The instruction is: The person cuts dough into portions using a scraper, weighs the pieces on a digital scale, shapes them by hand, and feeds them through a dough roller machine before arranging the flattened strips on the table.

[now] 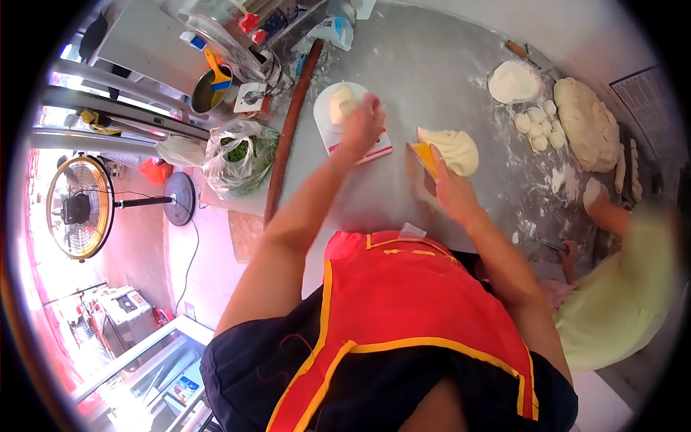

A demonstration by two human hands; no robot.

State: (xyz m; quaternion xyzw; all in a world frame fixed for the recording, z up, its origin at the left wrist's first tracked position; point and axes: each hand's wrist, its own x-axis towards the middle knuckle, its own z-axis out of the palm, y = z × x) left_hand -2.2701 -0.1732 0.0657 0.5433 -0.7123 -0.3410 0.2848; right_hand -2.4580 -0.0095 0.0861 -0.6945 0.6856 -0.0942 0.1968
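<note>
A white kitchen scale [325,114] stands on the grey worktop with a piece of pale dough [341,105] on its pan. Over the scale's right side is my left hand [362,128], its fingers curled in and slightly blurred; whatever they may hold is hidden. My right hand [452,190] grips a yellow dough scraper [425,158], its blade side by the left edge of a larger lump of dough [458,150]. That lump lies on the worktop to the right of the scale.
A floury mound [515,82], several small dough balls [536,127] and a big dough mass [586,126] lie at the right. A co-worker's hand [603,209] reaches in there. Leftward are a long brown rod [291,137], a bag of greens [241,160] and a fan [79,207].
</note>
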